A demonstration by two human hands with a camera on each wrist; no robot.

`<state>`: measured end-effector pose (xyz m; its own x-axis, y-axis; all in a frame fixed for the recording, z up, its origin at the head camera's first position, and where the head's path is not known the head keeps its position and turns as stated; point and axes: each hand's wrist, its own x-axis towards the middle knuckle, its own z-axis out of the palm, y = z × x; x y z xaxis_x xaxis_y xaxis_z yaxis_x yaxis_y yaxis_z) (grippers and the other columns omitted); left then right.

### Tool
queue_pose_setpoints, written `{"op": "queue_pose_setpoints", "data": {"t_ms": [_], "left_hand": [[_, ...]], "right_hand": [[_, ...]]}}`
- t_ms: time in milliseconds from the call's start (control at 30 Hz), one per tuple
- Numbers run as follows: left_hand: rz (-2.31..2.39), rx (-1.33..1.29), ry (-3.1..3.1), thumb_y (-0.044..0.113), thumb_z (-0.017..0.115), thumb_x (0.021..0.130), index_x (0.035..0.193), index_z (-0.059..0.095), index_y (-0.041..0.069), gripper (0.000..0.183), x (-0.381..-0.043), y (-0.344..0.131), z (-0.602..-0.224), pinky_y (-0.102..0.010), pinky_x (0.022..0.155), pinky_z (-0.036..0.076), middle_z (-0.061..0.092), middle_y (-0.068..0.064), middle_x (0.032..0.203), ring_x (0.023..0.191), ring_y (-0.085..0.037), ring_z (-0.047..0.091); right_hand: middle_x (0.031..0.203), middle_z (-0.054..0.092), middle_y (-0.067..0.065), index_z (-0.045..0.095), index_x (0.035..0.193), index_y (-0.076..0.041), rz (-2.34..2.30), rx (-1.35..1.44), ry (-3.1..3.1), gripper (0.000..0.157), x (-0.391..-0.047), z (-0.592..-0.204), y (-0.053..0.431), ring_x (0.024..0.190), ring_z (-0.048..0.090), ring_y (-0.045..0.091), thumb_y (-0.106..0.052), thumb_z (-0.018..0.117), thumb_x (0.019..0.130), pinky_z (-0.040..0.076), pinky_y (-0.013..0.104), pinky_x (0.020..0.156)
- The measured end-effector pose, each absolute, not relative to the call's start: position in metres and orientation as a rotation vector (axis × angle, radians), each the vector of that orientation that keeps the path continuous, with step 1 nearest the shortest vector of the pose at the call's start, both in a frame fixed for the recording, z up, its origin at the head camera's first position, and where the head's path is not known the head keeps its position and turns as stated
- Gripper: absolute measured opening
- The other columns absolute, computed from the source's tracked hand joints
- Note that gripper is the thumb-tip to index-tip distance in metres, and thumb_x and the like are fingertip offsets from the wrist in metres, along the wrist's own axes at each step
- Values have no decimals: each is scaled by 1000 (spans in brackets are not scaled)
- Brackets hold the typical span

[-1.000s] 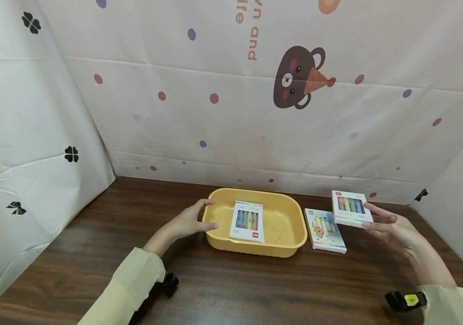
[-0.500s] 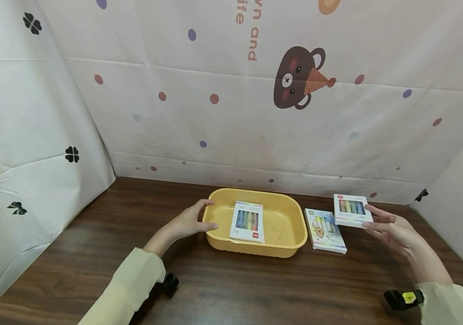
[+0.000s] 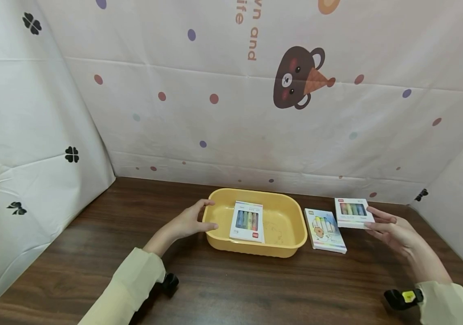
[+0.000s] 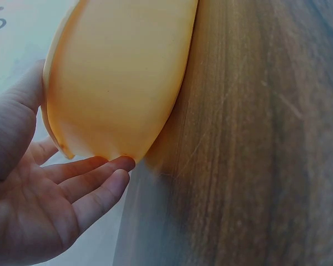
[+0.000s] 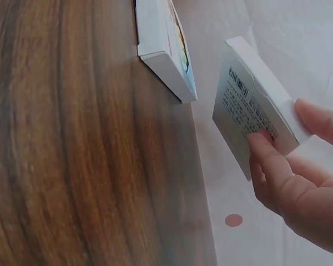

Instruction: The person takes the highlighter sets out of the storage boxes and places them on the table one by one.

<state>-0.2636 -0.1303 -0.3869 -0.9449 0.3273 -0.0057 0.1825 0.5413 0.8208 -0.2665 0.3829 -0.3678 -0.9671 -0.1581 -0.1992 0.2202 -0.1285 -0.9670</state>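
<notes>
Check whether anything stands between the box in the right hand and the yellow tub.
Yes: a second box lies flat on the table just right of the tub, between it and the held box. The right hand holds that one raised, so passing above looks possible.

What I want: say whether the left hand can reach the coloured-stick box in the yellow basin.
Likely yes: the left hand holds the yellow basin, and the coloured-stick box lies close by, uncovered.

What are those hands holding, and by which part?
The right hand holds a white box by its right end in the head view, a finger beneath; the left hand grips the yellow tub by its left end.
</notes>
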Motion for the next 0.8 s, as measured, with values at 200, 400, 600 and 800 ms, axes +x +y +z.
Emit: {"op": "queue_pose_setpoints", "data": {"t_ms": [200, 400, 600, 800], "left_hand": [[1364, 438, 2615, 29, 72, 78, 134, 37, 10, 69, -263, -129, -386, -49, 97, 35, 39, -17, 137, 125, -31, 38], [1361, 435, 2619, 29, 73, 78, 134, 37, 10, 69, -263, -129, -385, -49, 97, 35, 40, -18, 137, 125, -31, 38], [1364, 442, 2612, 30, 73, 77, 134, 37, 10, 70, -264, -130, -385, -48, 96, 36, 40, -17, 137, 124, -30, 39], [1366, 440, 2612, 30, 73, 77, 134, 37, 10, 70, -263, -130, -385, -48, 96, 37, 40, -17, 136, 123, -30, 40]], "right_hand": [[89, 60, -21, 68, 85, -29, -2180, 74, 1895, 39, -268, -371, 387, 81, 61, 6, 9, 60, 82, 52, 25, 71], [89, 60, -20, 65, 84, -28, -2201, 44, 1901, 39, -270, -375, 391, 81, 61, 5, 10, 59, 82, 52, 25, 70], [87, 61, -19, 64, 83, -30, -2185, 35, 1964, 40, -270, -376, 393, 79, 59, 0, 9, 61, 80, 51, 21, 68], [85, 62, -13, 65, 81, -32, -2159, 16, 1998, 44, -269, -376, 393, 78, 59, 1, 12, 56, 83, 51, 20, 67]]}}
